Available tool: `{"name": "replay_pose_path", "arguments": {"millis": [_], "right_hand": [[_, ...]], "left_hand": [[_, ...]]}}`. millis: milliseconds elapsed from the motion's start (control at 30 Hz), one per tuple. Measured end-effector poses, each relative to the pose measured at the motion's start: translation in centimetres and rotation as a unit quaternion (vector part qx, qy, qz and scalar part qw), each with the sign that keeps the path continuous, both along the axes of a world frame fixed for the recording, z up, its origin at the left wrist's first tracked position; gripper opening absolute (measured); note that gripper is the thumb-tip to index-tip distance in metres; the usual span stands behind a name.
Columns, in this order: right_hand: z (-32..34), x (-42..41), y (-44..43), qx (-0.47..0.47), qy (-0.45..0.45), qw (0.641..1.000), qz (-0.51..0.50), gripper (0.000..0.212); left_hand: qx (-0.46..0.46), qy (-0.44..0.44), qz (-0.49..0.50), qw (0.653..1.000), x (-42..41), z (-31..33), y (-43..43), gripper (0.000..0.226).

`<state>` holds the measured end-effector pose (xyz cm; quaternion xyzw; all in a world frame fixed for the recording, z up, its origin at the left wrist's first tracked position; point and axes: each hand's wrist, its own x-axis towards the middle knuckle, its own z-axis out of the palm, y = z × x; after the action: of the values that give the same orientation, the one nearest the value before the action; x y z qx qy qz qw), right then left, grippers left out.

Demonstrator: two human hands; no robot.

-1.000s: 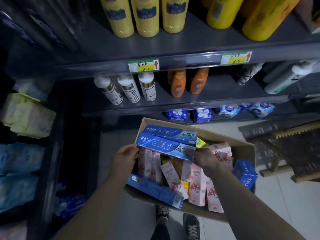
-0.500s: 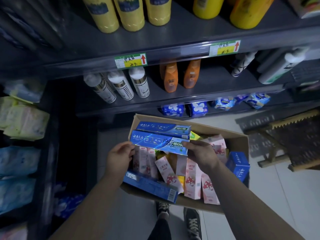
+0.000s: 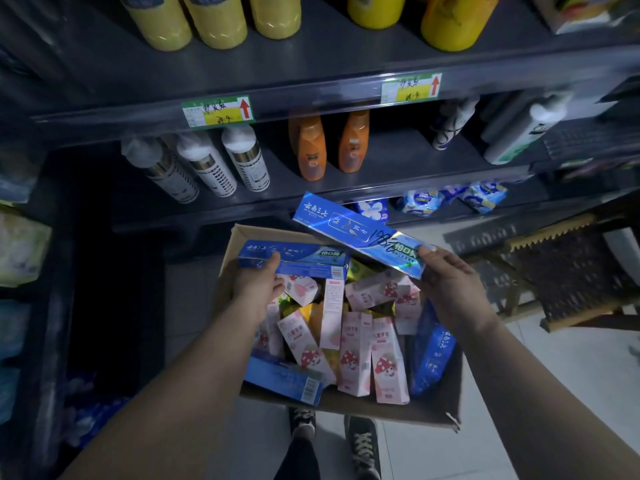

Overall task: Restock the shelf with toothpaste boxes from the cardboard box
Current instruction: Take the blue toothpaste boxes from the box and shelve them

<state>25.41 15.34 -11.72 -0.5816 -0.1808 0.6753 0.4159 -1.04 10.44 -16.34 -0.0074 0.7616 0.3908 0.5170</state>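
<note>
View from a person's head, looking down at two bare arms reaching over an open cardboard box (image 3: 381, 408) that sits on the tiled floor in front of a dark shop shelf (image 3: 311, 202). The right hand (image 3: 450, 289) pinches one end of a long blue toothpaste box (image 3: 349, 230), held in the air above the carton's far right corner and tilted, its free end pointing up and left toward the shelf. The left hand (image 3: 256, 289) grips the left end of a second blue toothpaste box (image 3: 304, 263), which lies across the top of the carton's contents near its far edge. Below the hands the carton is packed with pink toothpaste boxes (image 3: 355, 355) bearing a red mushroom picture, plus more blue ones along the near and right sides. On the shelf stand white canisters (image 3: 207, 164) and orange bottles (image 3: 311, 150); yellow bottles (image 3: 221, 19) stand on the level above, over a green-and-yellow price tag (image 3: 218, 110). Two dark shoes (image 3: 362, 445) show below the carton.
</note>
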Motion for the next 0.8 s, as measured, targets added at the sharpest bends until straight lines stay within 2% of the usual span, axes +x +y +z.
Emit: {"name": "replay_pose_path", "arguments": {"millis": [233,300,367,467,600,733,800], "right_hand": [[-0.9,-0.5,0.4,0.000,-0.013,1.000,0.009,0.012],[-1.1,-0.4,0.5,0.003,-0.013,1.000,0.006,0.009],[-1.1,-0.4,0.6,0.000,-0.011,1.000,0.004,0.004],[-0.6,-0.6,0.6,-0.004,-0.009,1.000,0.008,0.012],[1.1,-0.7,0.4,-0.001,-0.007,1.000,0.024,0.022],[4.0,-0.9,0.0,0.015,-0.002,0.999,0.047,0.047],[5.8,-1.1,-0.1,0.028,0.007,0.997,0.066,0.035]], "left_hand": [[-0.078,0.023,0.048,0.996,-0.2,-3.4,2.8,0.025],[-0.085,0.010,0.064,0.994,-0.4,-3.9,3.0,0.022],[-0.063,-0.033,0.099,0.993,-0.4,-3.5,2.9,0.019],[-0.025,-0.073,0.113,0.991,-0.4,-2.2,2.4,0.043],[0.055,-0.009,0.070,0.996,-0.5,0.5,0.6,0.071],[0.119,0.033,0.042,0.991,-0.5,4.9,-2.3,0.057],[0.144,0.056,0.049,0.987,-0.7,7.3,-4.1,0.048]]}}
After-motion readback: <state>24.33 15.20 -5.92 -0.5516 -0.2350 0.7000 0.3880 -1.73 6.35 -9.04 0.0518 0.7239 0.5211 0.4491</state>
